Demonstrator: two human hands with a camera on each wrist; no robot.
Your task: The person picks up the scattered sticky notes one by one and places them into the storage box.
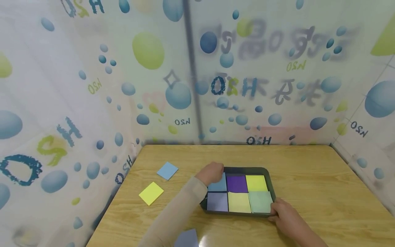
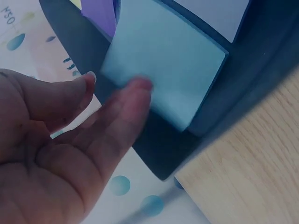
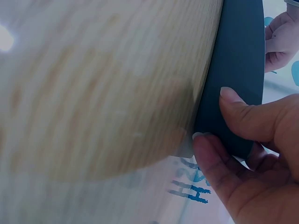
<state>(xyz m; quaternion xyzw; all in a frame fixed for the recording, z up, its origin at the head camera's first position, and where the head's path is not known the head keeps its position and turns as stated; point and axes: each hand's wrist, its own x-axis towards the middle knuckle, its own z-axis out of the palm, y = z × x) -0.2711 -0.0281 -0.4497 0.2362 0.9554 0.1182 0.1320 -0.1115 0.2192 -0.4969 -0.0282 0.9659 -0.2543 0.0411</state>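
A dark rectangular tray (image 1: 247,169) lies on the table, holding square paper notes in two rows. Its back row has a blue note (image 1: 217,186), a purple one (image 1: 237,184) and a yellow one (image 1: 256,183). In front are a grey-lavender note (image 1: 217,201), a pale yellow note (image 1: 239,202) and a pale green note (image 1: 260,201). My left hand (image 1: 211,172) is over the tray's back left corner; in the left wrist view its fingertips (image 2: 135,100) overlap the blue note's edge, thumb apart. At the front right corner, my right hand (image 1: 285,212) grips the tray's side.
On the wooden table (image 1: 314,178), a loose blue note (image 1: 167,170) and a yellow note (image 1: 151,193) lie left of the tray. A lavender note (image 1: 187,238) is at the bottom edge, partly behind the left sleeve (image 1: 176,212). Patterned curtains (image 1: 148,103) surround the table.
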